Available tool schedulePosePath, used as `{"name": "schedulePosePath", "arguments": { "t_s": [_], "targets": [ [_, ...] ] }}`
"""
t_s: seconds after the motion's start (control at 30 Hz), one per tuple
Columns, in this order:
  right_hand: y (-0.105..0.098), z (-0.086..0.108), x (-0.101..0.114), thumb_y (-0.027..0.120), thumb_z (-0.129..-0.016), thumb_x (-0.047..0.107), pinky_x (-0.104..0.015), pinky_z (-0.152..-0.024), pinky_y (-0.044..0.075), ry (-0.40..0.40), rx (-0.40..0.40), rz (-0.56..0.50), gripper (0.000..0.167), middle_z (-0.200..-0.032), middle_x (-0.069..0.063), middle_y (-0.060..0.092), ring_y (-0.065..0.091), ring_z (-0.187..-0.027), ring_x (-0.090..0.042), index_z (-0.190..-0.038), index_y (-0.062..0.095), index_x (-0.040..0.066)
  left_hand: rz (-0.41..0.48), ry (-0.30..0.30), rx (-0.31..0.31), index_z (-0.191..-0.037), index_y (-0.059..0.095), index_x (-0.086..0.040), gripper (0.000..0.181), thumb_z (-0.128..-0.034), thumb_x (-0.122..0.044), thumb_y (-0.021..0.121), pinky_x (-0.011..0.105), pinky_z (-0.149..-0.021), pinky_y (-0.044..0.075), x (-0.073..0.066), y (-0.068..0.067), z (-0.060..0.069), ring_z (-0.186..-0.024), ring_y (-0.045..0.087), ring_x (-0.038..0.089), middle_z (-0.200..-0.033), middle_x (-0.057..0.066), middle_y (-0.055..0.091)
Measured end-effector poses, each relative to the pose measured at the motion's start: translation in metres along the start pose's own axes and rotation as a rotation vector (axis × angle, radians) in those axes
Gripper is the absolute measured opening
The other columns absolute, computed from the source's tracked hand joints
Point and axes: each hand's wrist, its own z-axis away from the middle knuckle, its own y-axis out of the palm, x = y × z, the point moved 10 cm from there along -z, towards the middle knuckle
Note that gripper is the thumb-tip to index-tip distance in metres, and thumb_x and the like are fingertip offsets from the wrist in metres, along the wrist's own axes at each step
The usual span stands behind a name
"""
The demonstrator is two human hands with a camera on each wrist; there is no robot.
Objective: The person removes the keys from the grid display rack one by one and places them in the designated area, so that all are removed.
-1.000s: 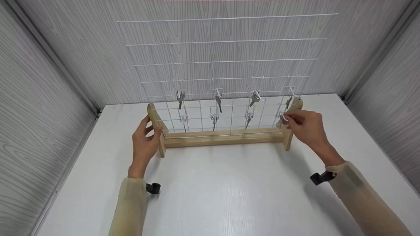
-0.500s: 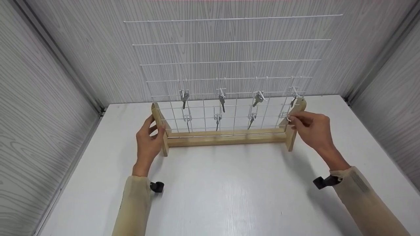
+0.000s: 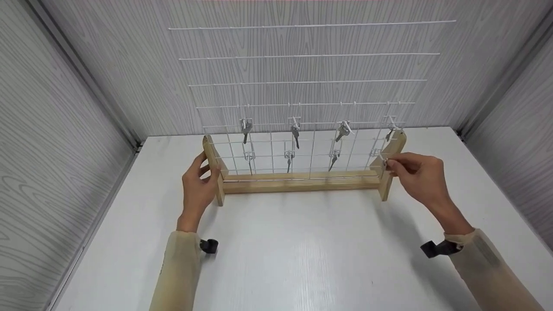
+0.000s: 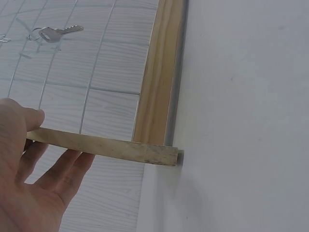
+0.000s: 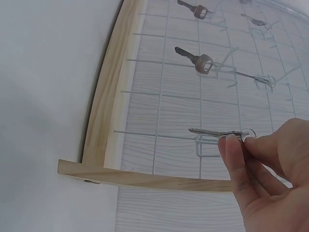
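A white wire grid rack (image 3: 310, 149) stands in a wooden base (image 3: 298, 185), with keys hanging from hooks in two rows. My left hand (image 3: 198, 185) grips the left wooden side piece (image 4: 106, 146), thumb on one face and fingers on the other. At the lower right hook (image 3: 376, 152), my right hand (image 3: 421, 177) pinches a key (image 5: 212, 132) by its head, between thumb and fingers. The key's small ring (image 5: 249, 131) shows above the fingertips. Whether that ring is round the hook I cannot tell. Close by in the right wrist view hangs another key (image 5: 195, 60).
Upper-row keys include one at the left (image 3: 246, 126) and one right of centre (image 3: 344, 129). The right wooden side piece (image 3: 393, 149) stands close to my right hand. A white table (image 3: 298, 250) lies in front, with wood-grain panels (image 3: 302, 43) behind.
My right hand has drawn slightly down and right, away from the lower right hook, with the key in its fingers. The left hand keeps its grip. The head view has shifted a little.
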Motion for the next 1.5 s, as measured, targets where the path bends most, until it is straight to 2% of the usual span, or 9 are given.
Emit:
{"name": "schedulePosePath", "arguments": {
  "t_s": [0.3,0.53,0.8,0.97,1.23,1.5],
  "targets": [
    [0.001,0.009,0.010,0.076,-0.096,-0.004,-0.007,-0.070,0.061,0.017,0.023,-0.029,0.011,-0.095,-0.020,0.081,0.074,-0.078,0.006,-0.104,0.083,-0.001,-0.027,0.031,-0.024,-0.155,0.052,0.001,0.056,-0.1035,-0.008,0.071,0.050,-0.093,0.067,-0.002,-0.002,-0.002,-0.124,0.069,0.047,-0.153,0.024,0.057],
    [0.014,0.014,0.029,0.076,-0.096,-0.004,-0.011,-0.071,0.063,-0.008,0.055,-0.082,0.012,-0.093,-0.015,0.082,0.076,-0.081,0.003,-0.101,0.084,0.002,0.006,0.029,-0.018,-0.153,0.055,0.000,0.054,-0.1031,-0.010,0.072,0.046,-0.092,0.066,-0.004,-0.003,-0.004,-0.121,0.071,0.047,-0.153,0.024,0.058],
    [0.046,0.021,0.037,0.076,-0.097,-0.003,-0.019,-0.072,0.067,0.001,0.134,-0.135,0.012,-0.097,-0.013,0.082,0.077,-0.081,-0.002,-0.105,0.083,0.000,-0.009,0.021,-0.018,-0.151,0.058,-0.002,0.050,-0.1031,-0.008,0.070,0.042,-0.092,0.066,-0.004,-0.004,-0.003,-0.120,0.072,0.046,-0.152,0.023,0.059],
    [0.069,0.022,0.038,0.075,-0.097,-0.004,-0.025,-0.074,0.069,0.029,0.184,-0.216,0.012,-0.098,-0.014,0.081,0.078,-0.084,-0.006,-0.105,0.083,0.000,-0.015,0.026,-0.022,-0.150,0.058,-0.002,0.049,-0.1028,-0.008,0.071,0.036,-0.091,0.066,-0.004,-0.004,-0.004,-0.120,0.073,0.043,-0.152,0.022,0.060],
    [0.102,0.025,0.043,0.071,-0.098,-0.007,-0.030,-0.077,0.070,0.074,0.269,-0.355,0.013,-0.103,-0.021,0.080,0.080,-0.089,-0.014,-0.107,0.080,-0.004,-0.005,0.046,-0.035,-0.148,0.060,-0.001,0.047,-0.1016,-0.005,0.071,0.032,-0.088,0.066,-0.007,-0.005,-0.003,-0.117,0.073,0.044,-0.149,0.022,0.062],
    [0.129,0.021,0.050,0.072,-0.100,-0.002,-0.032,-0.079,0.070,0.104,0.316,-0.396,0.012,-0.103,-0.018,0.081,0.081,-0.089,-0.031,-0.108,0.081,-0.003,-0.013,0.052,-0.045,-0.148,0.060,0.001,0.048,-0.1011,-0.003,0.070,0.038,-0.090,0.066,-0.007,-0.005,-0.004,-0.117,0.072,0.048,-0.149,0.026,0.061]
  ]
}}
